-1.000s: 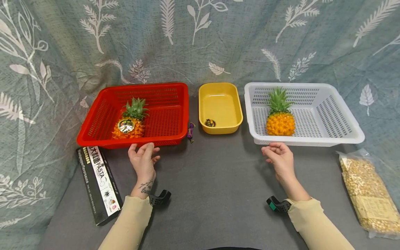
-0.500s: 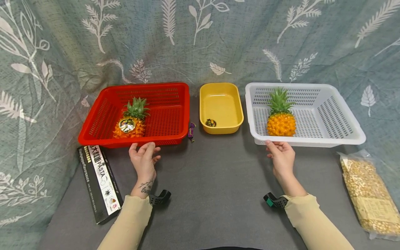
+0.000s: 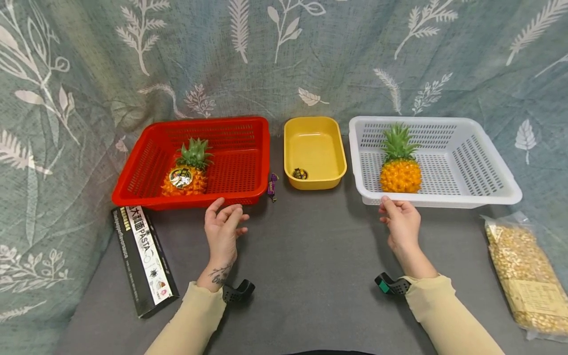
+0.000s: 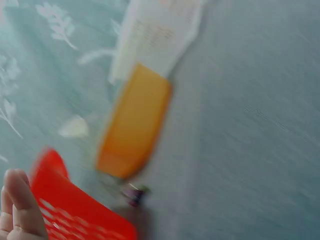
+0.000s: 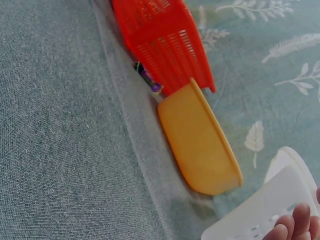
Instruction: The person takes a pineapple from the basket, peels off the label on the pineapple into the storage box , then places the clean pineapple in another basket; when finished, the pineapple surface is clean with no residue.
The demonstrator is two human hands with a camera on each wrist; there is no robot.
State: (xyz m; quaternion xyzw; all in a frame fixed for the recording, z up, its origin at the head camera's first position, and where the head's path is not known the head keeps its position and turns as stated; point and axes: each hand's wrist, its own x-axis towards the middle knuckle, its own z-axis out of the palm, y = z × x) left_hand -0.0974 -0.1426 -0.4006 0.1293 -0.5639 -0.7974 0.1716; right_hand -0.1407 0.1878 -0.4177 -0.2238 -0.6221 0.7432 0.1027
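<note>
Probably at the stage of setting hands to the basket fronts, on a gray table (image 3: 306,256). At right in the head view, a white basket (image 3: 461,199), pinched at its front rim by the right hand (image 3: 405,224), with thumb on top and fingers underneath. Well apart at left, a red basket (image 3: 155,202), with the left hand (image 3: 223,231) at its front rim, loosely bent around nothing; cannot tell about contact. Between the baskets, a yellow tub (image 3: 317,158). Inside the white basket, the right pineapple (image 3: 400,171); inside the red, the left pineapple (image 3: 195,165). Would seem to call next for a level hold on the white basket, so as not to roll its fruit, and for a closer left grasp if meant for the red.

Only in the head view: both basket insides, a bag of grain (image 3: 523,276) and a pasta box (image 3: 144,259). Clearer in the right wrist view: fingers (image 5: 301,217) against the white basket's outer wall. Too blurred for detail in the left wrist view. In all three, a wrapped candy (image 3: 272,187) beside the red basket. Smallest, and head view only: a round label (image 3: 300,173) in the tub.
</note>
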